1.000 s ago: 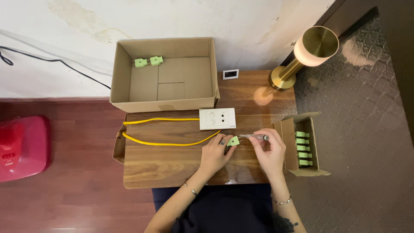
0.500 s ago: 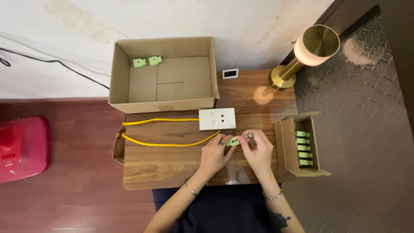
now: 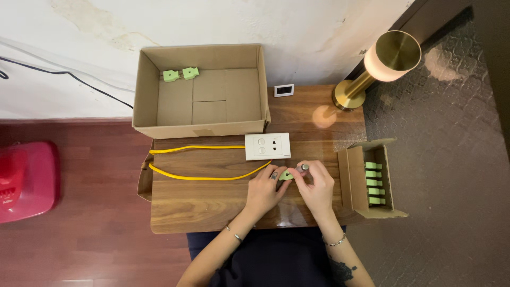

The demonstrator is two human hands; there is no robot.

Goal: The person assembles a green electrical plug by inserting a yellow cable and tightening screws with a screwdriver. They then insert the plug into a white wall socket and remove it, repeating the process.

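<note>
My left hand point(image 3: 264, 188) and my right hand point(image 3: 317, 186) meet over the wooden table point(image 3: 212, 207), both pinching a small green plug point(image 3: 287, 175). A small grey round piece point(image 3: 305, 167) sits at my right fingertips; what it is I cannot tell. A yellow cable point(image 3: 202, 177) runs from the plug leftward and loops back along the table. Just above my hands lies a white socket plate point(image 3: 267, 146).
A large open cardboard box point(image 3: 202, 90) at the back holds two green plugs point(image 3: 180, 74). A small open box point(image 3: 372, 180) at the right holds several green plugs. A brass lamp point(image 3: 382, 58), a small white device point(image 3: 284, 90) and a red object point(image 3: 24, 180) on the floor.
My right hand has moved left from beside the small box to meet my left hand at the green plug. My left hand has stayed nearly still.
</note>
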